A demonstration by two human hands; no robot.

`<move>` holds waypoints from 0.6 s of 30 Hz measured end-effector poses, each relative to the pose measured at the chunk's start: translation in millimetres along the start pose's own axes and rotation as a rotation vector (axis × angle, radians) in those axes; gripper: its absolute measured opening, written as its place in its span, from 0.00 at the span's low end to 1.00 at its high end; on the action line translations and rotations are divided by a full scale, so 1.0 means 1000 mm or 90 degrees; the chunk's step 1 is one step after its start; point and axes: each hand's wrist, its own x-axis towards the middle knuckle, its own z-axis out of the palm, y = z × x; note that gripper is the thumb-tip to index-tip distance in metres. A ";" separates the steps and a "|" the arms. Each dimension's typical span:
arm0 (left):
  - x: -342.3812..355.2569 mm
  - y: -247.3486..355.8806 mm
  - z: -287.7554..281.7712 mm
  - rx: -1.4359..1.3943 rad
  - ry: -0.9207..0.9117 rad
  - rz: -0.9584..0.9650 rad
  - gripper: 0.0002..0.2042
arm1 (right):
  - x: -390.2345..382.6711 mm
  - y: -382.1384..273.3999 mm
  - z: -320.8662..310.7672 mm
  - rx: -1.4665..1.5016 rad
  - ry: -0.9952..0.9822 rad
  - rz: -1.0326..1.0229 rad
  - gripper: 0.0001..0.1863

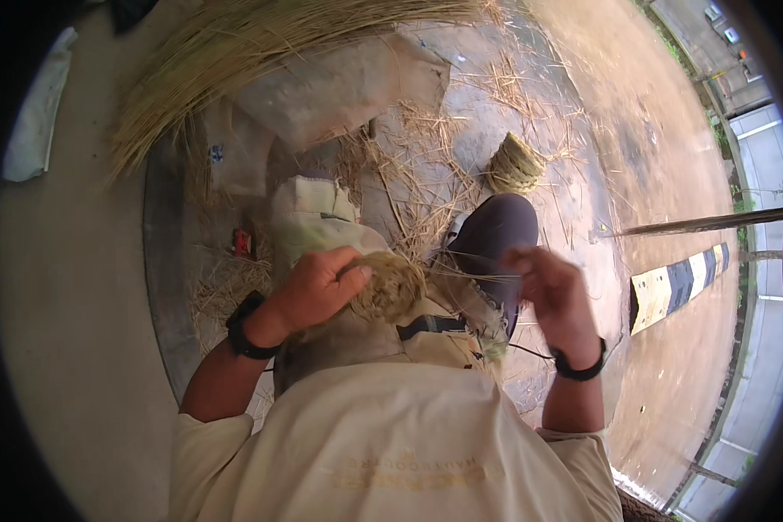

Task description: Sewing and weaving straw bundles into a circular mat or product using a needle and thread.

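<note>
Over my lap, my left hand (322, 289) is closed round the edge of a round, coiled straw piece (388, 289), thumb on top. To its right, my right hand (550, 283) is raised above my right knee, its fingers curled and partly smeared by motion. Thin straw strands (483, 277) stretch from the coiled piece to those fingers, which pinch them. Beyond my right knee, a small straw basket (515, 165) with coiled walls lies on the ground sheet (574, 187).
A large bundle of long dry straw (287, 39) lies at the far left, beside crumpled grey sheeting (339, 87). Loose stalks litter the sheet. A small red object (243, 244) is left of my legs. A striped barrier (680, 287) and a pole (705, 224) are at the right.
</note>
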 end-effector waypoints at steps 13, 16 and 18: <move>-0.029 -0.077 -0.102 0.124 0.329 -0.087 0.15 | -0.034 0.033 -0.085 0.091 0.304 0.165 0.15; -0.064 -0.113 -0.160 0.165 0.459 -0.147 0.16 | -0.083 0.118 -0.200 -0.147 0.465 0.170 0.17; -0.089 -0.127 -0.189 0.248 0.501 -0.188 0.16 | -0.123 0.129 -0.251 -0.151 0.599 0.228 0.16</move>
